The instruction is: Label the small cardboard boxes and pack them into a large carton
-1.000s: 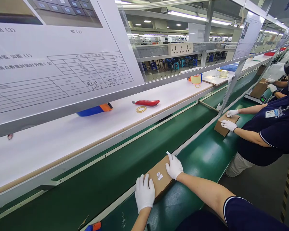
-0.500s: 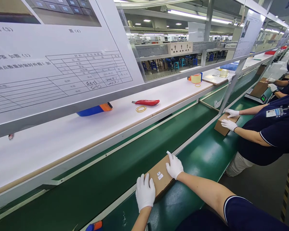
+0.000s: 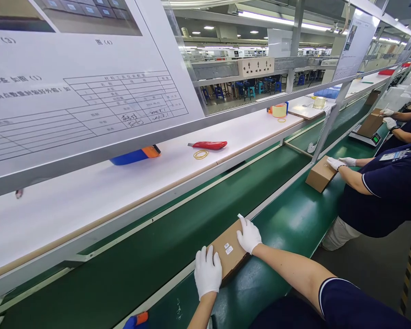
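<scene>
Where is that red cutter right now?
In the head view, the red cutter lies left of center on the white shelf, just behind the yellow rubber bands.

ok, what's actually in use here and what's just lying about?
In use, by the look of it:
- cardboard box, under left hand and right hand
- small white labels on it

Lying about:
- red cutter
- yellow rubber bands
- yellow tape roll

Sheet [image 3: 99,59] at your upper left: "图 (3)", "图 (4)", "如图 (1)"; handwriting in its table unclear.
White labels [image 3: 229,249] on your box [image 3: 226,265]: print too small.
Scale display [image 3: 376,139] ahead of you: digits unreadable.
</scene>
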A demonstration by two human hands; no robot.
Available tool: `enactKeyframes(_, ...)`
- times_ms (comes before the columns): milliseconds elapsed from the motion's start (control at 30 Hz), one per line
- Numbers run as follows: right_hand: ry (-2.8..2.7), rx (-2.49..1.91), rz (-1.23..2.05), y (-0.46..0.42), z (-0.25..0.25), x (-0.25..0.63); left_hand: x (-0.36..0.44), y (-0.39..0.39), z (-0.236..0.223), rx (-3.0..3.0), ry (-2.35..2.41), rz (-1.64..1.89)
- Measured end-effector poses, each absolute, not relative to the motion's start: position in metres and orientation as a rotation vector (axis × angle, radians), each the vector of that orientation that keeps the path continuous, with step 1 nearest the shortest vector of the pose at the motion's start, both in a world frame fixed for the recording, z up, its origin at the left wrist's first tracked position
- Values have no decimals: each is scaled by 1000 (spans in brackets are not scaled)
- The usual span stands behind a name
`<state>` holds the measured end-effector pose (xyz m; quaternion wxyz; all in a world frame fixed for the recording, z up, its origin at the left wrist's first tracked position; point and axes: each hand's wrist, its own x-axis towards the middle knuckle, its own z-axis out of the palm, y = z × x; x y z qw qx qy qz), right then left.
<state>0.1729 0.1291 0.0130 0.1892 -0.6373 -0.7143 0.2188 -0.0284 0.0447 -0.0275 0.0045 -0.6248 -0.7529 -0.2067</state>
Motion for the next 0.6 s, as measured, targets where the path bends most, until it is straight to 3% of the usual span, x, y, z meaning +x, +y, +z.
enactKeyframes(233,-1994,-1805,777,133,15,176,-27,45,-26,-1960,-2340,-678)
enactKeyframes(400,-1989,-1533,953,160,29,219,-27,45,-25,-1964,-2346,-674)
enactKeyframes(600,-1987,-1800,445,251,73,347,-24,43,-20,-1959,-2372,-734)
